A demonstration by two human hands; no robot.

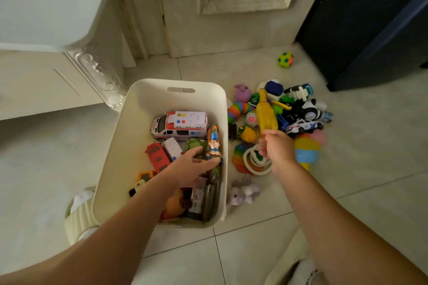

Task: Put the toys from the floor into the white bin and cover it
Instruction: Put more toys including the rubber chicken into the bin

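The right hand point(275, 146) pinched the yellow chicken point(266, 113) in its fingers, probably for binning, while the left hand point(194, 166) hovered, fingers released, over the white bin point(143, 109).

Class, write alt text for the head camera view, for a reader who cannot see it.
A person's right hand pinches the end of a yellow rubber chicken in a pile of toys on the tiled floor, beside a white bin. The left hand reaches open over the bin, which holds a toy ambulance and a red car.
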